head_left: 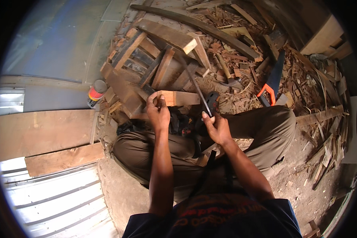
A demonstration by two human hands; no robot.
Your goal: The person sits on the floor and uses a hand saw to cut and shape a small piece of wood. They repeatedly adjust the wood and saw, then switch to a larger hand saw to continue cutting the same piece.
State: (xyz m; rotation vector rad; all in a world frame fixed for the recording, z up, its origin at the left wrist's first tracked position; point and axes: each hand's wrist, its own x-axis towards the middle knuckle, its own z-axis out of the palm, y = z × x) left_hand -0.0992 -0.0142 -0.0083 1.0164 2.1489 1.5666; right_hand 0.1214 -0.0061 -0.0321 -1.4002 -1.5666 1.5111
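Observation:
My left hand (158,113) is closed around the near left end of a short squared wood block (186,98), thumb on its cut end. The block is held level in front of my crossed legs. In my right hand (218,127) is the near end of a long, thin metal blade (197,85), gripped with the thumb laid along it. The blade slants up and away to the left, passing close to the block's right end. Whether it touches the block I cannot tell. Its handle is hidden in my fist. A dark shoe (212,101) shows beside the blade.
Beyond the block stand stacked wooden frame pieces (166,31). A handsaw with an orange handle (268,93) and a hammer-like tool (225,71) lie among wood shavings at the right. A red-labelled can (96,94) stands left, near boards (47,129) and corrugated metal sheet (63,210).

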